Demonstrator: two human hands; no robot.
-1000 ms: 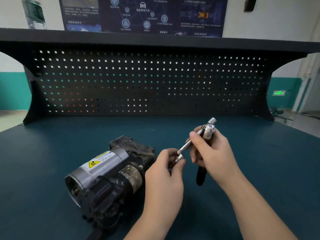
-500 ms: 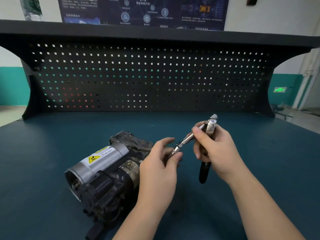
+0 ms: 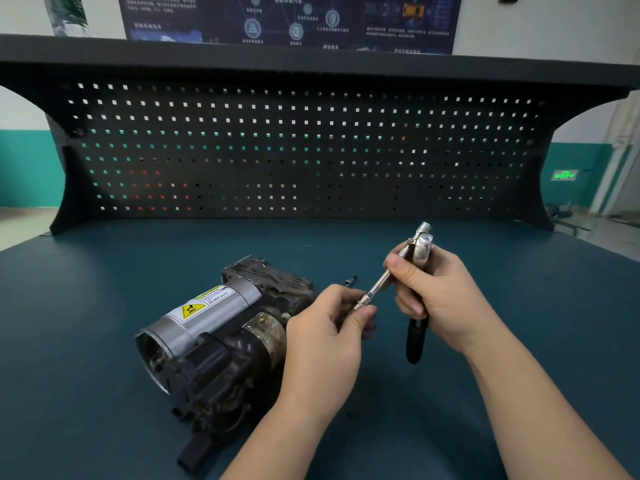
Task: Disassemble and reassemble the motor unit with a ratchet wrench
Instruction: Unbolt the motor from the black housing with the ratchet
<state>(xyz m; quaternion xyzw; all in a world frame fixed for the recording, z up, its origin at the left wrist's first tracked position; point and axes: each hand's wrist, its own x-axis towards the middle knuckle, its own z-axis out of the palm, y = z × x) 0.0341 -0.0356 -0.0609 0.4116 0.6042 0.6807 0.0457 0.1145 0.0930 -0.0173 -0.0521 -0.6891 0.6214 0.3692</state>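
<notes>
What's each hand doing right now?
Left hand: pinching the tip of the extension bar.
Right hand: gripping the ratchet wrench near its head.

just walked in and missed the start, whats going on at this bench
A person is setting up a ratchet wrench above a dark teal workbench. The right hand grips the wrench near its head, with the black handle hanging down. The left hand pinches the free end of the metal extension bar that sticks out from the head. The motor unit lies on its side to the left, untouched. A small metal piece, perhaps a socket, lies on the bench just behind the hands.
</notes>
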